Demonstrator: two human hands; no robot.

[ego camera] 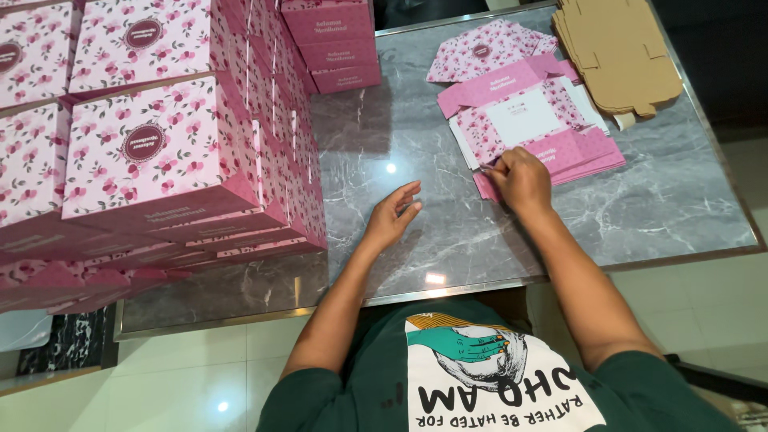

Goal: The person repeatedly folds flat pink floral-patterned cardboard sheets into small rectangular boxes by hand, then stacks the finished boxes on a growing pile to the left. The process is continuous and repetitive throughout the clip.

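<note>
My right hand [522, 178] rests with fingers pinched on the near edge of a pile of flat pink floral box blanks [534, 128] lying on the grey marble table [400, 144]. My left hand [392, 216] hovers open over the bare marble, a little left of the pile, holding nothing. It lies between the pile and a tall block of assembled pink floral boxes [160, 144].
The assembled boxes fill the table's left half in stacked rows, with more at the back [332, 40]. A pile of plain brown cardboard blanks [616, 52] sits at the far right corner. The table has a metal rim [448, 290]; pale floor tiles lie below.
</note>
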